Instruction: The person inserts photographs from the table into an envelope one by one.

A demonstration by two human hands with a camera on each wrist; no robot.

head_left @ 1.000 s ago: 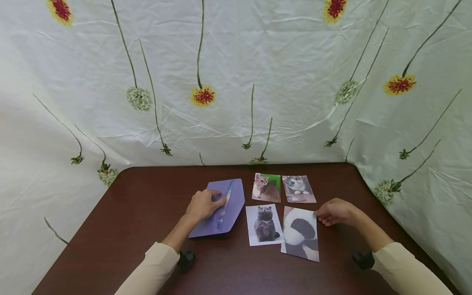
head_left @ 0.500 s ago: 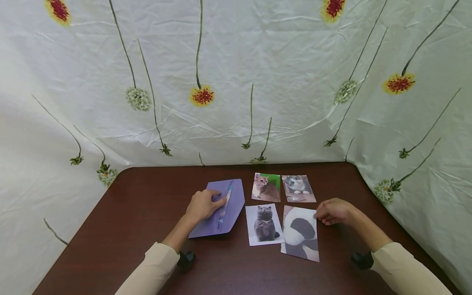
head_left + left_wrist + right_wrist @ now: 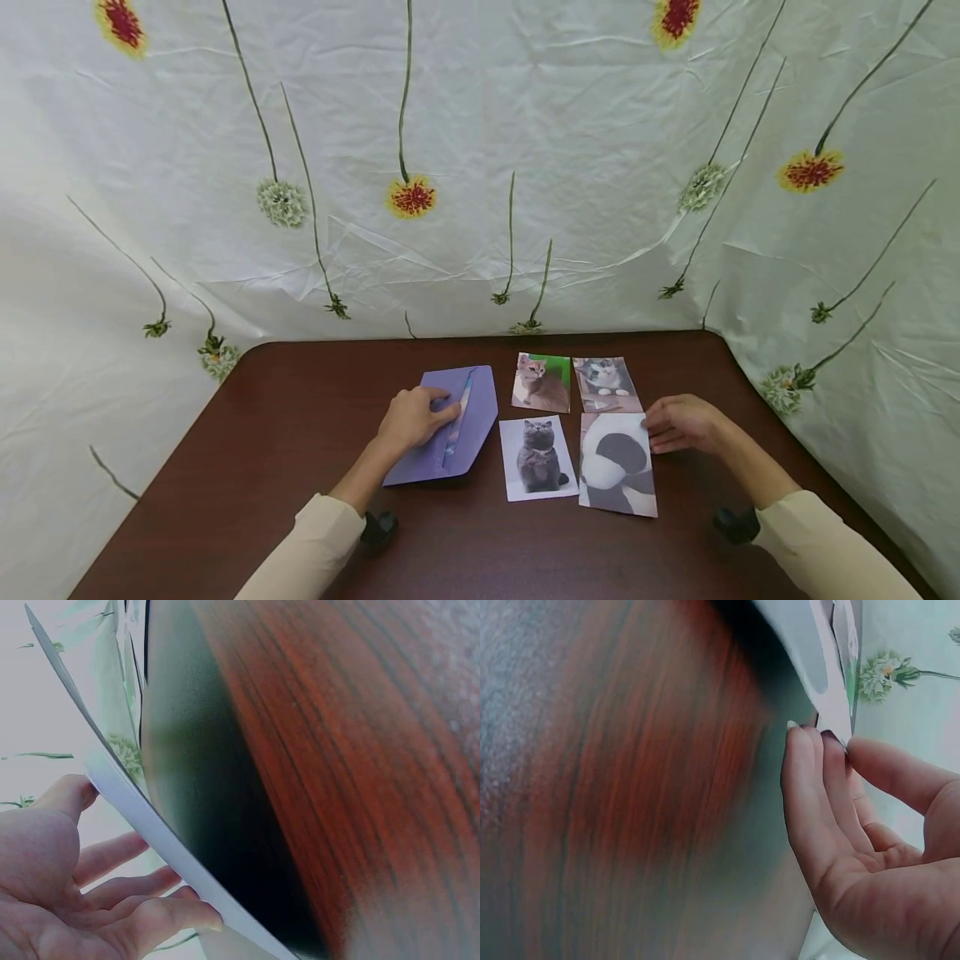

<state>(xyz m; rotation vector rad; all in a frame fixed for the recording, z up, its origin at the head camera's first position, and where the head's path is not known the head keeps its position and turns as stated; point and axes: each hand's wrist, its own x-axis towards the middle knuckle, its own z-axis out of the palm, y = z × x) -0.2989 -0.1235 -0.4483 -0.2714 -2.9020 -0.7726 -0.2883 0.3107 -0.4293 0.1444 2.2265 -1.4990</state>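
My left hand (image 3: 417,417) rests on a purple envelope (image 3: 476,425), thumb and fingertips against its upper face beside the pocket opening. A strip of a bluish picture (image 3: 455,429) shows in that opening. In the left wrist view the envelope (image 3: 161,832) runs as a pale slanted sheet with the fingertips on one side of it. My right hand (image 3: 684,423) pinches the upper right edge of a photo (image 3: 617,462) of a black-and-white plush toy. The right wrist view has thumb and fingertips meeting at the photo's corner (image 3: 836,727).
Left of the plush photo lies a grey cat photo (image 3: 537,457). Behind them are an orange cat photo (image 3: 542,383) and a grey-and-white cat photo (image 3: 606,384). All are on a dark wooden table (image 3: 300,433), backed by a white flowered cloth (image 3: 480,208).
My right hand has moved the plush photo slightly away from me and to the right, and straightened it; it now sits beside the grey cat photo. My left hand has stayed put.
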